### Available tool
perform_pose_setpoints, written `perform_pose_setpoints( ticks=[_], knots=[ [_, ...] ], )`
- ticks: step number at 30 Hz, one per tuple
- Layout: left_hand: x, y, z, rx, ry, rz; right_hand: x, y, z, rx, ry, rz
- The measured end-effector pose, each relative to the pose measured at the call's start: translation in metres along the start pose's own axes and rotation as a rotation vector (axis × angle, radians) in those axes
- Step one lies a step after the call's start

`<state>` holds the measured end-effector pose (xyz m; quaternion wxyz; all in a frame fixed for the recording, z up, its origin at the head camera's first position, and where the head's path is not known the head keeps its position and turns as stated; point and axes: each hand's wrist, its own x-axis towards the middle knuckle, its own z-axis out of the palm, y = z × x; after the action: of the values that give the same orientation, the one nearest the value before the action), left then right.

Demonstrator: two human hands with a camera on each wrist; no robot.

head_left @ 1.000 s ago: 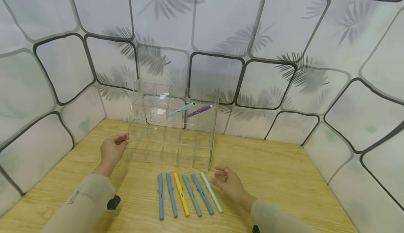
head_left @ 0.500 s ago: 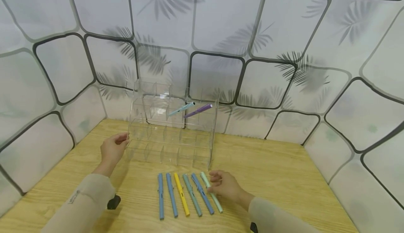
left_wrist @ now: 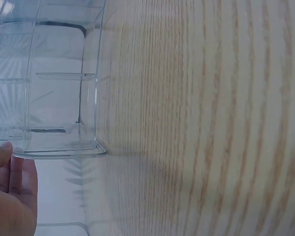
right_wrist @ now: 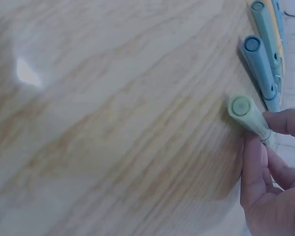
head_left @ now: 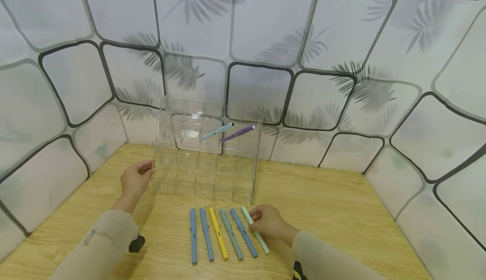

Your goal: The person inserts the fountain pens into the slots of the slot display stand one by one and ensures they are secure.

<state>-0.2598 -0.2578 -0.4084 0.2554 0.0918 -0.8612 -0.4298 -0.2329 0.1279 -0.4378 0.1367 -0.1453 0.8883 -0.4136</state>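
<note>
At the left side of a clear acrylic pen rack (head_left: 206,178), my left hand (head_left: 135,183) pinches the edge of the side panel; the left wrist view shows thumb and fingers on either side of that edge. My right hand (head_left: 270,222) pinches a light green pen (head_left: 262,243) between thumb and fingers. This pen (right_wrist: 246,110) lies at the right end of a row on the table. Beside it, in order leftward, lie a blue pen (head_left: 244,233), a grey-green pen (head_left: 231,235), a yellow pen (head_left: 218,234) and more blue pens (head_left: 206,234).
Two pens rest slanted in an upper tier of the rack, one light blue (head_left: 218,131) and one purple (head_left: 239,133). The wood-grain table (head_left: 322,212) extends to both sides. Patterned cloth walls (head_left: 262,31) enclose the back and sides.
My right hand has moved left onto the light green pen, and its fingers have closed on it. The pen has shifted very slightly. My left hand stays at the rack.
</note>
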Motion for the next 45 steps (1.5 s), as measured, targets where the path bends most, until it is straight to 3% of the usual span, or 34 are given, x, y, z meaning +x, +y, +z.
perform_pose_setpoints(
  ticks=[6,14,24,36,41,45],
  knots=[
    [0.000,0.001,0.000,-0.008,-0.014,-0.008,0.000,0.003,-0.007,0.117,-0.072,0.010],
    [-0.001,0.001,-0.001,0.002,-0.026,0.004,0.002,0.003,-0.017,0.498,-0.277,0.073],
    [-0.001,0.000,-0.001,0.003,-0.009,0.006,0.000,-0.001,-0.026,0.667,-0.411,0.030],
    [-0.003,0.002,-0.002,0.015,-0.024,-0.002,0.003,-0.004,-0.034,0.750,-0.235,-0.072],
    [-0.003,0.001,-0.001,0.013,-0.019,0.012,0.003,-0.009,-0.037,0.835,-0.097,-0.107],
    [-0.003,0.000,-0.002,0.016,-0.018,0.018,0.004,-0.016,-0.039,0.881,0.077,-0.091]
  ],
)
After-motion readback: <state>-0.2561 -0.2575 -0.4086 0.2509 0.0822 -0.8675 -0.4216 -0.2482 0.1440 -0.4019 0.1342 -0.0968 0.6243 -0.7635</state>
